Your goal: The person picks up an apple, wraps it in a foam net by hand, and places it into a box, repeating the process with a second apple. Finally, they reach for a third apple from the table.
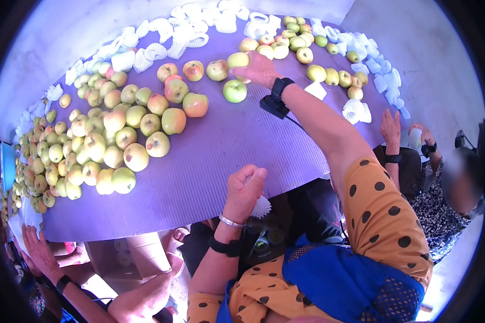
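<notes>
My right hand [259, 69] reaches across the purple corrugated sheet [234, 149] on the table, its fingers around a yellow-green apple [238, 60]. A greener apple [235, 91] sits just below that hand, and a blushed apple [217, 70] is to its left. Near the table's front edge, my left hand [244, 191] is curled with the thumb up. A white foam fruit net [262, 208] shows at the underside of this hand, apparently held in it; the fingers hide the rest.
Many apples [114, 121] are heaped on the left. White foam nets [180, 34] line the far edge, more [384, 74] the right. A co-worker's hands [390, 127] are at right; another person's hand [40, 250] is at lower left. A cardboard box [109, 262] stands below the table.
</notes>
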The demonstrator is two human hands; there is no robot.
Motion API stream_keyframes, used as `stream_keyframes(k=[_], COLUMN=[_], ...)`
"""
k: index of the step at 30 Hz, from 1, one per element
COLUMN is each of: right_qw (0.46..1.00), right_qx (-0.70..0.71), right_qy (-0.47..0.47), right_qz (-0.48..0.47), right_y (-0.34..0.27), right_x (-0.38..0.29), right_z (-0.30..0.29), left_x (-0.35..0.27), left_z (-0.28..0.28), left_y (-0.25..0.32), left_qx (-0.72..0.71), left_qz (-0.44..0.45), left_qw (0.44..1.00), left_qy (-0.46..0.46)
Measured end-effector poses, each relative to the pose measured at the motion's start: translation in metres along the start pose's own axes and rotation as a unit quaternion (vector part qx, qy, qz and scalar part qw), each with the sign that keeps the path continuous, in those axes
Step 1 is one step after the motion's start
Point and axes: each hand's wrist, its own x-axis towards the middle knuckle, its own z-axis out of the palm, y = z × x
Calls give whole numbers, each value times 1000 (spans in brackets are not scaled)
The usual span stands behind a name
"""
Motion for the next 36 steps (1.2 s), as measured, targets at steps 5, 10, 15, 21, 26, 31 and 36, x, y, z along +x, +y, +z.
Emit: stream_keyframes(k=[5, 10, 15, 21, 26, 31, 36], right_qw=[952, 911, 825, 803, 892, 964, 954], right_qx=[298, 386, 527, 554, 434, -156, -217], right_qy=[8, -96, -126, -25, 94, 217, 166], right_qz=[76, 110, 159, 220, 89, -1, 125], right_y=[16, 29, 3, 34, 63, 109, 125], right_x=[1, 18, -5, -20, -73, -120, -134], right_z=[1, 21, 1, -15, -70, -59, -55], left_x=[2, 7, 8, 9, 8, 9, 6], left_z=[3, 10, 11, 16, 13, 14, 12], left_y=[2, -1, 0, 0, -5, -12, -16], left_qx=[20, 19, 26, 10, -10, -18, 12], left_qz=[-22, -26, -19, -23, -19, -12, -12], left_qw=[1000, 999, 999, 1000, 1000, 1000, 1000], left_qy=[-2, 13, 12, 10, 16, -8, -13])
